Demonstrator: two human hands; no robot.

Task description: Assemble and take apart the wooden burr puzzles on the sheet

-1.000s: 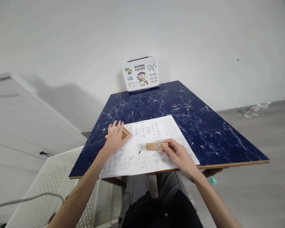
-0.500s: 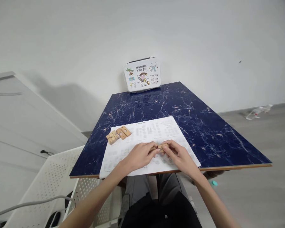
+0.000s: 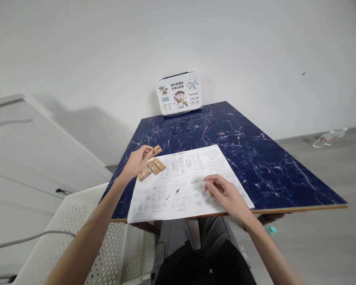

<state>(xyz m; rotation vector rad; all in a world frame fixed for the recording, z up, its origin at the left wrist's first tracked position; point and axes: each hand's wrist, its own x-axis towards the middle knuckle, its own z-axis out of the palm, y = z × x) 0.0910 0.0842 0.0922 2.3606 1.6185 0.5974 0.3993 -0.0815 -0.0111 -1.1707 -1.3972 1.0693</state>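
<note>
Between the fingertips of my left hand [image 3: 140, 160] is a small flat wooden puzzle piece [image 3: 157, 150], held just beyond the top left corner of a printed sheet [image 3: 178, 182]. Below that hand several more wooden puzzle pieces [image 3: 156, 166] lie side by side on the sheet; my fingers partly cover them. My right hand [image 3: 222, 190] hovers over or rests on the right part of the sheet, fingers loosely curled and apart, holding nothing. Two small dark marks or bits [image 3: 177, 191] show on the paper between the hands.
The sheet lies on a blue marbled table [image 3: 195, 130]. A white case with cartoon pictures [image 3: 179, 95] stands at its back edge against the wall. A white perforated rack [image 3: 77, 206] is at the left. A plastic bottle [image 3: 329, 137] lies on the floor to the right.
My left hand has moved from the sheet's middle to the upper left with a wooden piece. My right hand has stayed near its place and now holds nothing.
</note>
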